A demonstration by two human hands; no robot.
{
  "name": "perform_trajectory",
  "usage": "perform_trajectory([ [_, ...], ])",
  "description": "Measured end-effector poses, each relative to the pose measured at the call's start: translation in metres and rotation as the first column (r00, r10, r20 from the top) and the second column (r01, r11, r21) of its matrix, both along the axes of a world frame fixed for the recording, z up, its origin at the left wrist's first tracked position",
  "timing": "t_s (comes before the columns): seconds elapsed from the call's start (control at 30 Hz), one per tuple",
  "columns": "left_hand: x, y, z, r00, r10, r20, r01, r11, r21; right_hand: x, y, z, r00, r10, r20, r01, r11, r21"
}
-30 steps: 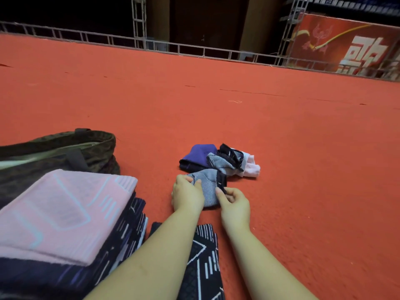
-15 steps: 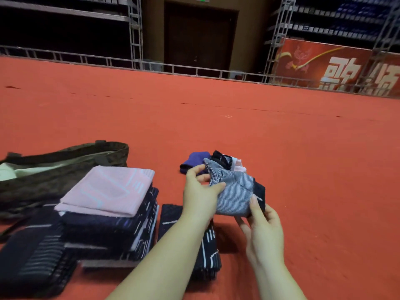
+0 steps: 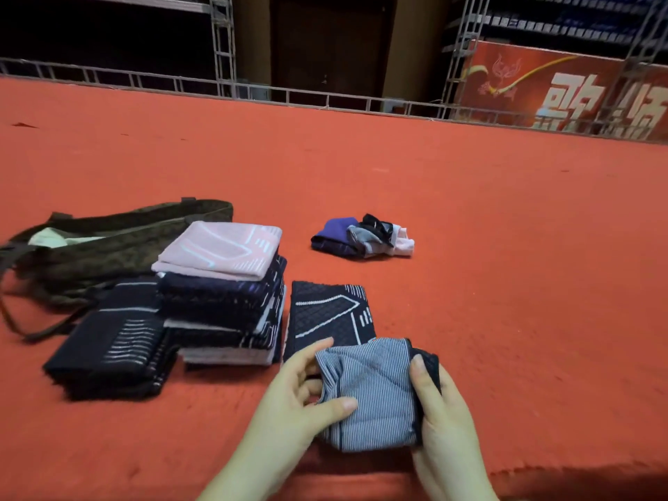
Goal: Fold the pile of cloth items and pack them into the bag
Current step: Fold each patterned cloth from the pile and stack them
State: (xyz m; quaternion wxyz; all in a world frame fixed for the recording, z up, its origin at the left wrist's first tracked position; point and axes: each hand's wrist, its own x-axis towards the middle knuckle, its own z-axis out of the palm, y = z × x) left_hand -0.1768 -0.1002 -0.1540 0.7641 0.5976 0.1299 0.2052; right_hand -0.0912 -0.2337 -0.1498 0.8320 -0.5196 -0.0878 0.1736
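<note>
Red carpet floor [image 3: 470, 218], cloth items sorted, one in my hands.
Far left: olive bag [image 3: 119, 240] lying open; beside it a dark folded item [image 3: 112, 345], then a folded stack [image 3: 224, 291] topped pink; a dark patterned cloth [image 3: 325, 312]; unfolded pile [image 3: 361, 236] beyond. My left hand [image 3: 300, 399] pinches the striped grey cloth [image 3: 372, 392] at its left edge, my right hand [image 3: 441, 417] grips its dark right edge; long axis runs toward me.

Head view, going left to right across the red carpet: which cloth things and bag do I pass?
Olive-brown fabric bag → flat dark navy folded towel with white stripes → tall stack of folded towels topped by a pink one → small unfolded pile with purple cloth.
</note>
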Motion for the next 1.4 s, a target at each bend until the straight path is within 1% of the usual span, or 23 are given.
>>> perform_trajectory([
  [0.1, -0.017, 0.007, -0.007, 0.997, -0.061, -0.056, 0.062, 0.998, 0.018, -0.018, -0.002, -0.010, 0.988, -0.058, 0.145, 0.073, 0.993, -0.098],
  [0.2, -0.021, 0.014, -0.008, 0.975, -0.164, -0.147, 0.174, 0.983, 0.061, -0.025, 0.001, -0.020, 0.973, -0.041, 0.227, 0.075, 0.987, -0.143],
  [0.27, -0.019, 0.023, -0.007, 0.959, -0.199, -0.203, 0.224, 0.969, 0.106, -0.024, 0.006, -0.026, 0.954, -0.017, 0.300, 0.083, 0.975, -0.207],
  [0.37, -0.017, 0.032, -0.008, 0.950, -0.223, -0.218, 0.252, 0.961, 0.117, -0.023, 0.013, -0.030, 0.926, -0.009, 0.378, 0.112, 0.961, -0.252],
  [0.47, -0.020, 0.037, -0.017, 0.952, -0.247, -0.180, 0.268, 0.958, 0.103, -0.022, 0.015, -0.032, 0.919, 0.002, 0.394, 0.114, 0.956, -0.272],
  [0.57, -0.025, 0.038, -0.021, 0.938, -0.301, -0.170, 0.324, 0.938, 0.126, -0.021, 0.014, -0.037, 0.935, 0.034, 0.352, 0.078, 0.950, -0.301],
  [0.63, -0.027, 0.040, -0.021, 0.911, -0.364, -0.192, 0.393, 0.909, 0.141, -0.020, 0.013, -0.036, 0.943, 0.066, 0.325, 0.041, 0.950, -0.311],
  [0.7, -0.027, 0.039, -0.018, 0.878, -0.419, -0.232, 0.456, 0.880, 0.134, -0.021, 0.012, -0.034, 0.938, 0.131, 0.322, -0.019, 0.945, -0.327],
  [0.77, -0.026, 0.036, -0.014, 0.853, -0.438, -0.284, 0.489, 0.862, 0.138, -0.023, 0.011, -0.035, 0.923, 0.199, 0.330, -0.079, 0.936, -0.342],
  [0.87, -0.022, 0.032, -0.016, 0.874, -0.366, -0.320, 0.441, 0.874, 0.204, -0.026, 0.010, -0.037, 0.907, 0.254, 0.335, -0.123, 0.922, -0.366],
  [0.97, -0.021, 0.032, -0.022, 0.896, -0.329, -0.297, 0.390, 0.904, 0.176, -0.024, 0.010, -0.036, 0.908, 0.247, 0.339, -0.115, 0.924, -0.366],
  [1.1, -0.022, 0.027, -0.023, 0.903, -0.349, -0.252, 0.384, 0.918, 0.104, -0.022, 0.010, -0.037, 0.909, 0.230, 0.347, -0.093, 0.925, -0.368],
  [1.23, -0.023, 0.027, -0.025, 0.926, -0.320, -0.201, 0.347, 0.930, 0.120, -0.023, 0.011, -0.035, 0.927, 0.206, 0.313, -0.082, 0.927, -0.366],
  [1.33, -0.025, 0.027, -0.026, 0.944, -0.305, -0.124, 0.317, 0.943, 0.097, -0.022, 0.012, -0.035, 0.931, 0.211, 0.297, -0.090, 0.923, -0.375],
  [1.4, -0.025, 0.024, -0.026, 0.960, -0.266, -0.084, 0.273, 0.957, 0.101, -0.022, 0.012, -0.034, 0.944, 0.197, 0.265, -0.096, 0.932, -0.350],
])
